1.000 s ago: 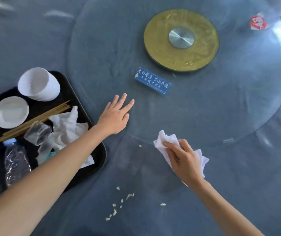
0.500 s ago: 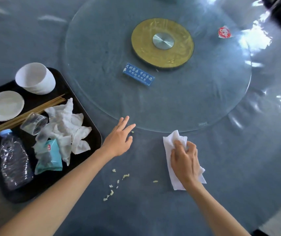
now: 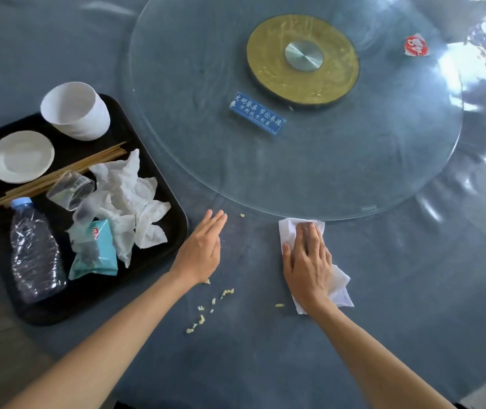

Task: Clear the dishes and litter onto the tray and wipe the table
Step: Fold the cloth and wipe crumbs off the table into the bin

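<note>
My right hand [image 3: 306, 261] presses flat on a white cloth [image 3: 339, 287] spread on the blue table [image 3: 398, 290], just below the glass turntable's rim. My left hand [image 3: 202, 249] lies open and flat on the table beside the black tray [image 3: 159, 178], holding nothing. Small yellow crumbs [image 3: 203, 314] are scattered on the table between and below both hands. The tray holds a white bowl [image 3: 73, 110], a saucer [image 3: 20, 156], chopsticks [image 3: 59, 172], a plastic cup [image 3: 69, 187], crumpled tissues [image 3: 129, 199], a teal packet [image 3: 95, 255] and a plastic bottle [image 3: 34, 255].
The glass turntable [image 3: 295, 172] fills the far middle, with a gold hub [image 3: 302, 59] and a blue sign [image 3: 258, 113] on it. A red and white wrapper [image 3: 415, 45] lies on its far right.
My right hand went from clutching the bunched cloth to pressing it flat on the table. My left hand drew back off the turntable's edge onto the table near the tray.
</note>
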